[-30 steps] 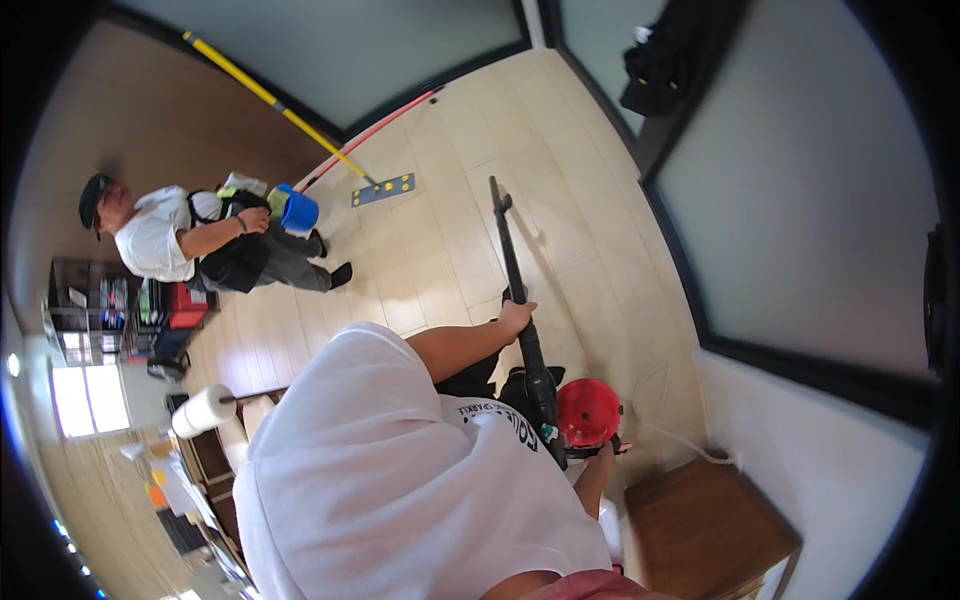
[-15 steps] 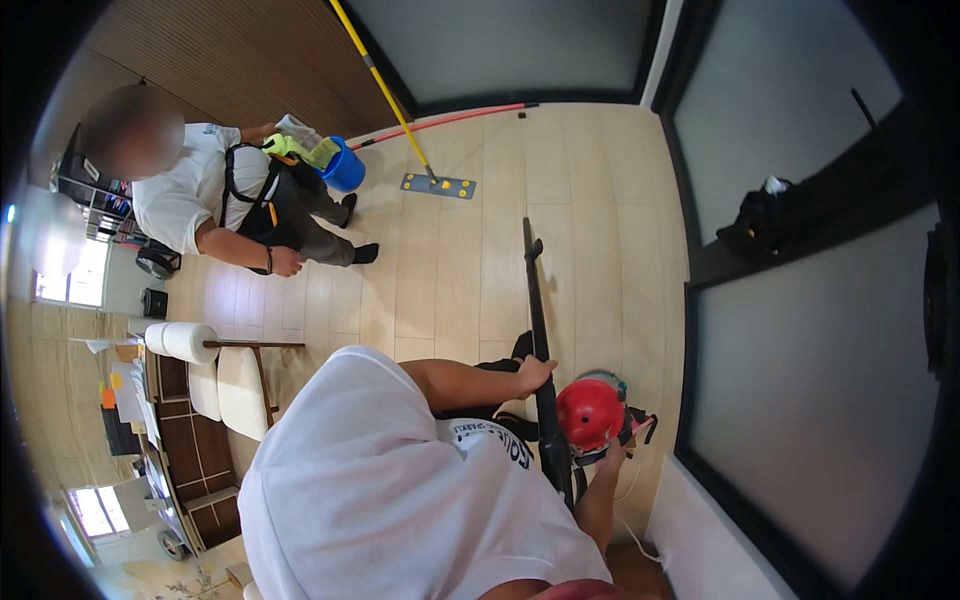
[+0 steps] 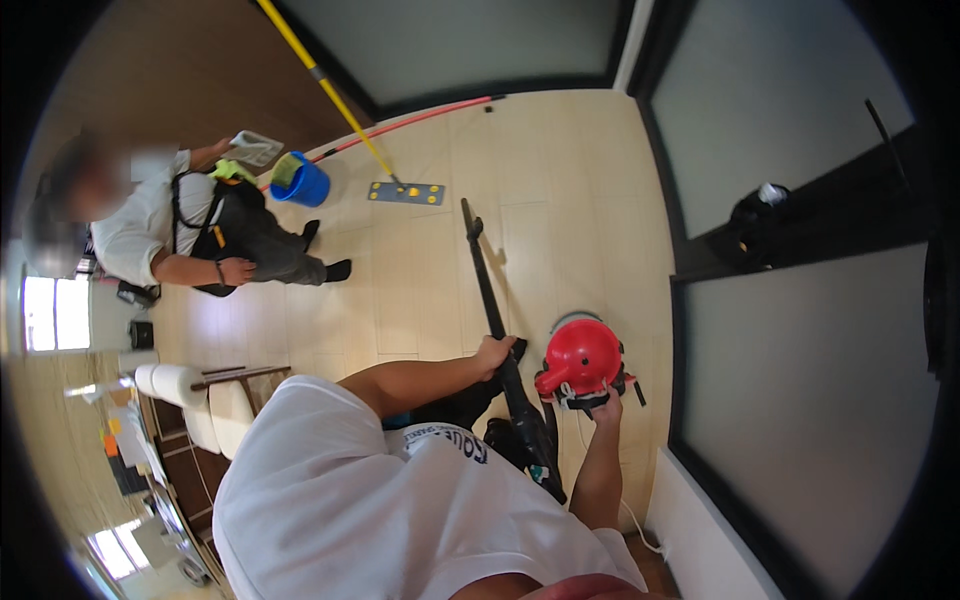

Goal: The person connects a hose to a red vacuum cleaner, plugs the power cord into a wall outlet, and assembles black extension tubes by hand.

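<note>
My left hand [image 3: 495, 353] is closed around a long black vacuum wand [image 3: 483, 275] that slants across the floor in front of me. The wand's lower part passes close to my chest. My right hand [image 3: 605, 405] grips the dark rim or handle on the near side of a round red canister vacuum cleaner [image 3: 583, 350]. A red spout-like part of the canister points toward the wand. My right fingers are partly hidden against the canister.
A co-worker [image 3: 140, 215] at left holds a pale cloth [image 3: 256, 149] beside a blue bucket [image 3: 302, 184]. A yellow-handled flat mop [image 3: 406, 192] and a red pole [image 3: 420, 115] lie beyond. Frosted glass panels [image 3: 800, 350] line the right. A white cable [image 3: 633, 518] trails near my right arm.
The canister has turned, bringing its red spout-like part into view. The wand's far end has swung left. The co-worker's cloth has moved away from the bucket. The whole view has shifted somewhat.
</note>
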A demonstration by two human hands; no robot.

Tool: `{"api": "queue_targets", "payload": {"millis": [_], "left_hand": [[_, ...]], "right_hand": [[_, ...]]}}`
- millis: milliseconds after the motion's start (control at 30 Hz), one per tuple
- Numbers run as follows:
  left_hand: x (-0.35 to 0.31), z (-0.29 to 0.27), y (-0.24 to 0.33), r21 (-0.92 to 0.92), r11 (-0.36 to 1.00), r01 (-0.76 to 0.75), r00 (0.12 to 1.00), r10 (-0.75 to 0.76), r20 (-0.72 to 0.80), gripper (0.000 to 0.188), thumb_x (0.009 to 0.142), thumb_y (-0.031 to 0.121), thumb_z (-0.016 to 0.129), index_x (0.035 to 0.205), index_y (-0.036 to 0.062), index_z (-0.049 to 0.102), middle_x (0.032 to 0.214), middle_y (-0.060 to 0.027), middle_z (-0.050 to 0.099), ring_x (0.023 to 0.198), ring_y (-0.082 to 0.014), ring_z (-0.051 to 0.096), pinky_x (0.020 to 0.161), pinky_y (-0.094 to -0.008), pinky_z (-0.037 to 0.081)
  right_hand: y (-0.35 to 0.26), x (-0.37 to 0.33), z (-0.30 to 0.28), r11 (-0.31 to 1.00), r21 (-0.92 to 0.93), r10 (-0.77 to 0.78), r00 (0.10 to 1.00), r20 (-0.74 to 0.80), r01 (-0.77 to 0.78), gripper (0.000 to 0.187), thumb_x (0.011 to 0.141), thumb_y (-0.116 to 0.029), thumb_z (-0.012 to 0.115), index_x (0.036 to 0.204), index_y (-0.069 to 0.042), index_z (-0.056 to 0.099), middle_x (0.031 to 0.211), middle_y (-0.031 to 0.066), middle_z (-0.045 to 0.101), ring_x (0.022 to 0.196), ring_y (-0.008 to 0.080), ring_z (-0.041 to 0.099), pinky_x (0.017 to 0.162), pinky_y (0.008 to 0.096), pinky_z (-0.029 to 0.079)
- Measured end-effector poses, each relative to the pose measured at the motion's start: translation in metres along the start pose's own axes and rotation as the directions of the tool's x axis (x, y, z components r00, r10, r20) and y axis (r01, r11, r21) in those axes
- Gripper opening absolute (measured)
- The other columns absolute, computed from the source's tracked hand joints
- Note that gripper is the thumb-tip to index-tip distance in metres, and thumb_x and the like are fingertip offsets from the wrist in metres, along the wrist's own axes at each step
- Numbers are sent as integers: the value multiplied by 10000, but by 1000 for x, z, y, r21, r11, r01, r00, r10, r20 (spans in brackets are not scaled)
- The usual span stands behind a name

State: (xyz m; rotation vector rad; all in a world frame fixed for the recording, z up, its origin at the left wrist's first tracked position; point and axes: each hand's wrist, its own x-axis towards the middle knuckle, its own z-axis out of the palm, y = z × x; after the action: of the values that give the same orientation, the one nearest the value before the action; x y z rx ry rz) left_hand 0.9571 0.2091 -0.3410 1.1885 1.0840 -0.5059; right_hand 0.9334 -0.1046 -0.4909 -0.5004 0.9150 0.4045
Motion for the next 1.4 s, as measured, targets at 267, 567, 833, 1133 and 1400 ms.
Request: {"api": "queue_targets", "payload": {"millis": [267,567,833,1133,1400], "left_hand": [[7,51,13,53,998,-39,989,31,146,263,811,263,562,736,23,485,599,-59,481,496,-174,513,410,-323,431],[20,131,42,-173,976,-129,987,143,72,264,796,271,585,755,29,488,609,-52,472,476,-163,479,408,-330,424],[28,230,62,-270,963,19,988,23,155,302,843,312,513,775,18,490,606,-58,471,478,-186,473,426,-357,431],[85,253,123,-284,957,55,935,50,351,310,825,357,523,950,77,483,680,-27,513,552,-147,512,443,-320,436],[148,216,247,-178,978,109,860,-3,510,375,823,404,523,986,65,528,778,-55,574,626,-175,562,511,-337,468]], "right_hand": [[-39,-9,4,973,-200,-154,974,-168,120,341,814,-38,418,1153,-3,443,1100,139,532,974,265,541,832,388,439],[-59,-156,86,711,-701,167,955,247,57,768,826,-541,441,1375,-79,167,1355,129,290,1234,283,298,970,436,271],[-81,-302,151,46,-895,-405,827,390,445,667,735,-70,630,1317,-39,306,1037,166,560,931,199,546,800,299,421],[-109,-243,254,-45,-917,-376,844,383,396,668,706,-46,622,1308,-63,333,997,184,596,865,235,605,745,295,459],[-87,-93,339,110,-897,-394,847,357,429,654,775,-62,577,1340,-71,250,1017,132,546,679,145,537,549,244,448]]}}
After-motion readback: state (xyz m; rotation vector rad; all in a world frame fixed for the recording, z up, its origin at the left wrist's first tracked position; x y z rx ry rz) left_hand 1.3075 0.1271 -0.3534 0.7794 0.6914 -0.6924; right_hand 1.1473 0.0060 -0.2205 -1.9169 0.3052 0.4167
